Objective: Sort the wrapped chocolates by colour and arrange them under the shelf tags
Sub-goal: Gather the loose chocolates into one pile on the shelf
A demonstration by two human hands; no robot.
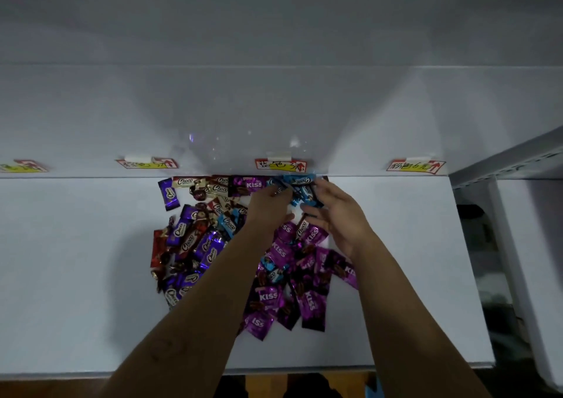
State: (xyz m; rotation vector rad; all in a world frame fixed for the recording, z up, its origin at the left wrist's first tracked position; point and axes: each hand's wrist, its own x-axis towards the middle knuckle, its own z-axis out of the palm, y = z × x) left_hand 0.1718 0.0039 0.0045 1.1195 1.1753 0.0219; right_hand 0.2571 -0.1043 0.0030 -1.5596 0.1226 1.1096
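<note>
Head view, hands: my left hand and right hand are close together on the blue chocolates. The right pinches them between thumb and fingers. The left's fingertips are hidden, so I cannot tell its grip.
Blue chocolates: at 12 o'clock from my hands, against the back wall under the third tag.
Neighbours: a purple KISS chocolate touches the bunch at 9 o'clock. The KISS pile is at 6 o'clock and the mixed pile at 8 o'clock, all on the shelf.
Risk: slippery wrappers could fan out and spread into that purple neighbour, blurring the colour groups.
Risk: my forearms hang over both piles, so pulling back low could drag chocolates along.
</note>
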